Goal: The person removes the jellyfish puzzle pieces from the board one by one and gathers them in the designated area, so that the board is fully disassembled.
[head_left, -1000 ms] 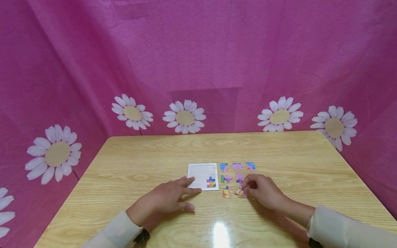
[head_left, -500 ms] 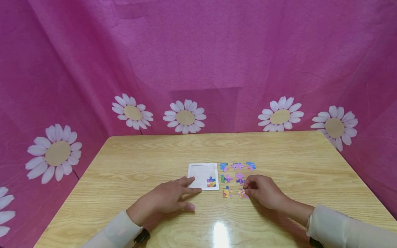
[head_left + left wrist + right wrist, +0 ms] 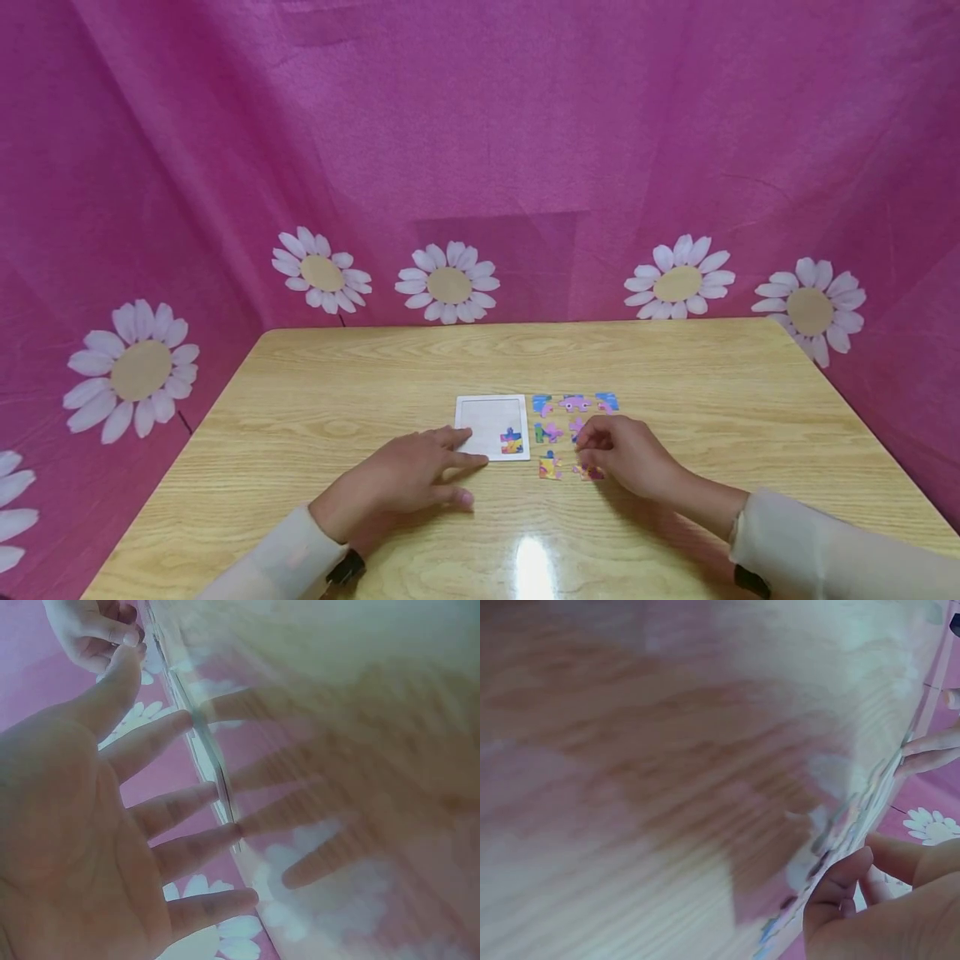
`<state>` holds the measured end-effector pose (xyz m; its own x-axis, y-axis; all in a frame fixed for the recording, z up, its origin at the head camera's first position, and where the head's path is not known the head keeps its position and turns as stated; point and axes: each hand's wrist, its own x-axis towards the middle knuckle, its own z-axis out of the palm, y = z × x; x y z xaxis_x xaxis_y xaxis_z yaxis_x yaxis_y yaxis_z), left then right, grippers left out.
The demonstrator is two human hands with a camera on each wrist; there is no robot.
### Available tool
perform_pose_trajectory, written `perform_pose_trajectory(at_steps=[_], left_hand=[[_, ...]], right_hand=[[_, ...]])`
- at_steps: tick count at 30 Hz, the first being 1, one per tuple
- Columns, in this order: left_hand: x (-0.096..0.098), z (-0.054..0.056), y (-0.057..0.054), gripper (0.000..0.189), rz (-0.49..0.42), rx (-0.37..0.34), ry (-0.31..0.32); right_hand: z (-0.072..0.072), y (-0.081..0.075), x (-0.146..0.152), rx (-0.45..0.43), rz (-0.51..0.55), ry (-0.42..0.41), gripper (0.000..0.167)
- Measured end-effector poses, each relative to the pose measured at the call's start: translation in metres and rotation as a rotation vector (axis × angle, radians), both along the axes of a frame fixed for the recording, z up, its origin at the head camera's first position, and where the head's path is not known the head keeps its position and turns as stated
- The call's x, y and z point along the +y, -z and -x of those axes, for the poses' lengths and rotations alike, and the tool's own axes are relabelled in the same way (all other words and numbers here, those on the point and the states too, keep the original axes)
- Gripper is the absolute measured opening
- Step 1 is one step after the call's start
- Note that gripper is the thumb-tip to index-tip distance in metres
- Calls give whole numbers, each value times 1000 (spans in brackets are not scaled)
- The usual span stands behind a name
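A white square puzzle frame [image 3: 480, 417] lies on the table, with one blue and yellow jigsaw piece [image 3: 512, 441] in its lower right corner. My left hand [image 3: 408, 475] rests with fingers spread and two fingertips on the frame's left and lower edges; its open palm [image 3: 67, 840] shows in the left wrist view. My right hand [image 3: 633, 458] has curled fingers and thumb at a pink jigsaw piece [image 3: 577, 427] and a yellow-pink jigsaw piece [image 3: 588, 472], partly covering both. In the right wrist view the right hand [image 3: 892, 907] brings thumb and finger close together; whether a piece is between them is hidden.
Several more loose jigsaw pieces lie in rows right of the frame, among them a pink piece with eyes [image 3: 575, 403] and a yellow piece [image 3: 549, 467]. The wooden table [image 3: 375, 358] ends at a pink cloth [image 3: 525, 125] with daisies.
The yellow-pink piece slid slightly right between the first two frames. Since then my right hand has shifted left and slightly up, over the pink piece. My left hand stays in place.
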<state>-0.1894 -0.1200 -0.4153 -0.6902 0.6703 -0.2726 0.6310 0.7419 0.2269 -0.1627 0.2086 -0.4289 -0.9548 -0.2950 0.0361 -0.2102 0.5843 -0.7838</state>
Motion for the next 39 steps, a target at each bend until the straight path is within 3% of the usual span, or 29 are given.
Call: perform_pose_trajectory(at_steps=[6,15,24,29,39], left_hand=[[3,3,1,57,-38,69,45],[17,2,1,61,-50,132,121],[20,2,4,67,-7,92,122],[19,1,4,65,-7,90,121],[19,3,6,63,-24,80,124]], right_hand=[[6,-3,-14,88,-54,9,10],[17,-2,-35,43,21,-18,7],[28,-1,-55,-25,29,-34,11],[33,3,-64,5,1,-63,18],[41,8,-81,47,-101,-20,26]])
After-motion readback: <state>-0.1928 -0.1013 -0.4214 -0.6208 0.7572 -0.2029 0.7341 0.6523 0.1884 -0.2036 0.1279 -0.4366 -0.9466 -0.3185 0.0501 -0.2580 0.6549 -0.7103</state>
